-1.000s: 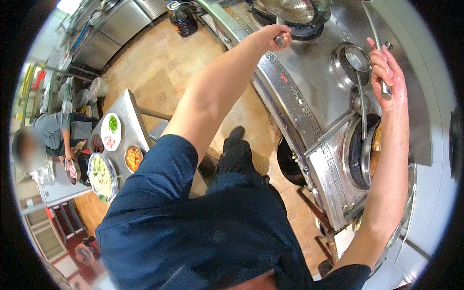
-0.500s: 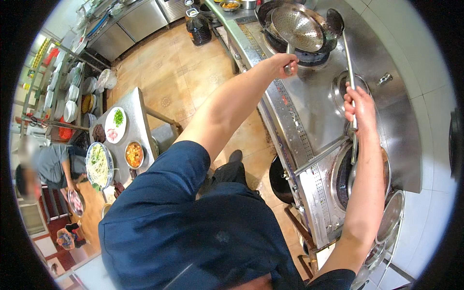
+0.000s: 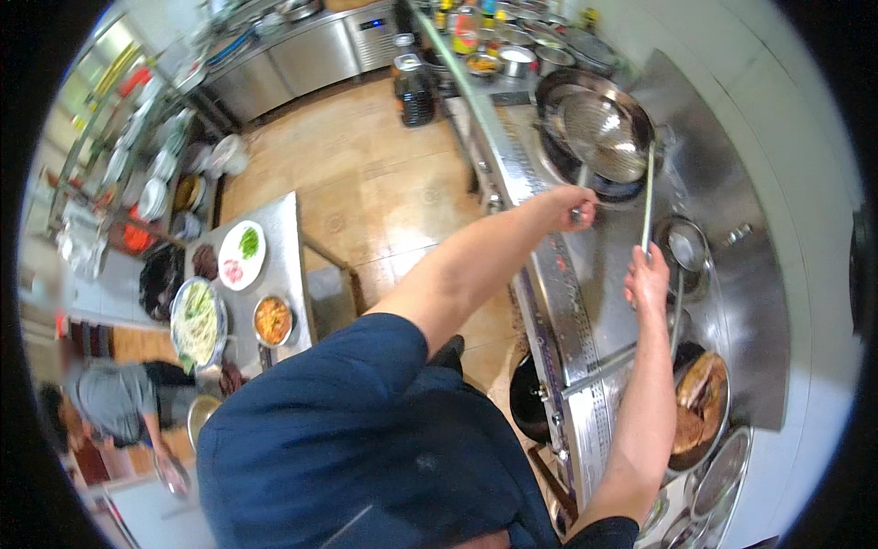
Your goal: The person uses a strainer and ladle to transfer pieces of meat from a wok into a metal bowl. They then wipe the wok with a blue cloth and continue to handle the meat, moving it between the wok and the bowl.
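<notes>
Our left hand [image 3: 574,205] is closed around the short handle of the wok [image 3: 599,128], fingers wrapped tight, out at the end of a long, straight forearm. That wok sits just beyond the hand on the far burner of the steel stove [image 3: 585,302], and a round wire strainer [image 3: 605,135] lies inside it, filling most of the bowl.

Our right hand [image 3: 647,282] is nearer to us and to the right of the left one. It is curled shut on the long metal handle of a ladle [image 3: 647,206], which runs straight away from the hand toward the wok; its far end reaches the wok's right rim, and we cannot tell how the bowl sits there. Just right of this hand is a small round steel pot [image 3: 684,247] set into the stove top. Closer to us, below the right forearm, a second wok [image 3: 700,407] holds brown pieces of food.

Beyond the wok, along the counter, stand steel bowls and seasoning containers [image 3: 512,55]. Far to the left of our hands, across the tiled floor, a steel prep table [image 3: 283,274] carries a white plate [image 3: 241,254] with greens, a bowl of orange food [image 3: 273,319] and a large platter [image 3: 196,322]. Another person in grey [image 3: 119,403] bends over near that table.
</notes>
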A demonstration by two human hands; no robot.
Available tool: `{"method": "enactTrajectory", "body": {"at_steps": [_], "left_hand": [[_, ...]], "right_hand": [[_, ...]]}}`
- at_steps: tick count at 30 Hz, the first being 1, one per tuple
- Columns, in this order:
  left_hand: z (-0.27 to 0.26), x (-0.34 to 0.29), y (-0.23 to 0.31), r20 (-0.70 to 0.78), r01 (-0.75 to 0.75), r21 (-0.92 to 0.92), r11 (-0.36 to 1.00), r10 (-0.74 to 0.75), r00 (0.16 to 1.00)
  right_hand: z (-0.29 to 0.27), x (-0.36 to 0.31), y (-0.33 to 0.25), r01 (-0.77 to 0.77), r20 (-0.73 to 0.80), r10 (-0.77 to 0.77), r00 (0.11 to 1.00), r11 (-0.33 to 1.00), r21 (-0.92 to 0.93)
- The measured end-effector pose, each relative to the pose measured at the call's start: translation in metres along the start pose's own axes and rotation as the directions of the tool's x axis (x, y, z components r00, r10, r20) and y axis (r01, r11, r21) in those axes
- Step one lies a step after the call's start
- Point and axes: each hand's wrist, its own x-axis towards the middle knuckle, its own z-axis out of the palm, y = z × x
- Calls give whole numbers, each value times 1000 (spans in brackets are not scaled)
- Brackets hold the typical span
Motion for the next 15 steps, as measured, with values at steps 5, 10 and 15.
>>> {"method": "enactTrajectory", "body": {"at_steps": [5, 10, 15], "left_hand": [[-3, -4, 16, 16, 130, -54, 990, -129, 991], [2, -5, 19, 7, 91, 12, 996, -92, 996], [-5, 0, 24, -39, 61, 76, 995, -58, 998]], "right_hand": [[-10, -31, -18, -33, 117, -27, 993, 877, 480], [-48, -77, -15, -249, 294, -112, 949, 302, 920], [-83, -164, 25, -264, 247, -205, 947, -58, 963]]}}
